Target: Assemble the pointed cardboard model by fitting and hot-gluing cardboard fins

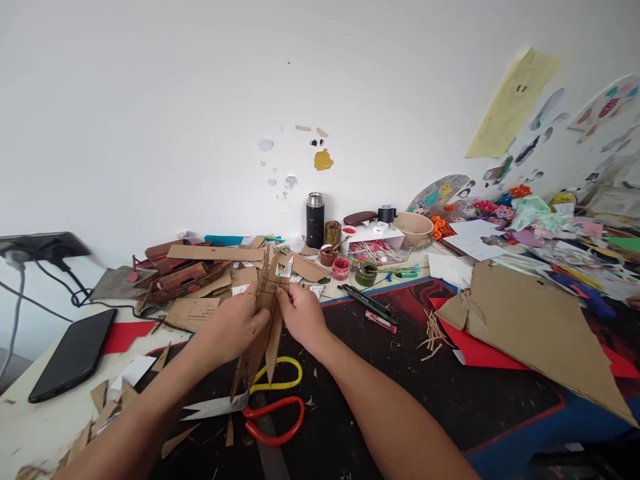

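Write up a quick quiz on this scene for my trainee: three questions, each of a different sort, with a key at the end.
1. What do the left hand and right hand both hold?
A) a utility knife
B) cardboard pieces
C) a sheet of red paper

2. True or false: the two handle loops of the scissors are the same colour.

3. Fill in: as seen in the picture, the black vacuum flask stands to the ____ of the cream bowl.

Key: 1. B. 2. False; one loop is yellow, the other red. 3. left.
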Demonstrator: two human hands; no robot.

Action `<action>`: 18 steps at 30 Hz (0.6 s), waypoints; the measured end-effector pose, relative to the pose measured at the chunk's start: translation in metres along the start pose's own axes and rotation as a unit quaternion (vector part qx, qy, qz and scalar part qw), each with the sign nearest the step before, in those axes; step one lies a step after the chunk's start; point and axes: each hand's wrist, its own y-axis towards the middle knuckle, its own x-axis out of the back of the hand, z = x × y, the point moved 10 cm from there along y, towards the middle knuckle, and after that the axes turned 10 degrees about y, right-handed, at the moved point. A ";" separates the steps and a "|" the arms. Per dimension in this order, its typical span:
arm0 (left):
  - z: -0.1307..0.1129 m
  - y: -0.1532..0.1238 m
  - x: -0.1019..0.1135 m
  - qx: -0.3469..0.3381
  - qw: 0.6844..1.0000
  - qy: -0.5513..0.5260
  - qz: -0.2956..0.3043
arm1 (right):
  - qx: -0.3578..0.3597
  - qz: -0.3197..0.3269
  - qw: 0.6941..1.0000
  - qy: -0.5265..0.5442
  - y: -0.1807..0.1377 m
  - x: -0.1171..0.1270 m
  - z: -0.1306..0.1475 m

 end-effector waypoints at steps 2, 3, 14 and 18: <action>0.001 0.002 0.001 -0.001 1.000 -0.021 -0.012 | 0.001 -0.009 1.000 0.002 0.000 -0.001 -0.003; 0.000 0.002 0.002 -0.008 0.999 -0.037 -0.019 | -0.004 -0.013 1.000 0.014 0.000 -0.001 -0.005; -0.001 0.000 0.009 -0.019 0.993 -0.118 -0.010 | -0.137 0.027 0.954 0.265 0.003 -0.003 -0.024; -0.007 0.000 0.010 -0.034 0.988 -0.153 -0.010 | -0.074 -0.006 0.981 0.180 0.007 0.007 -0.018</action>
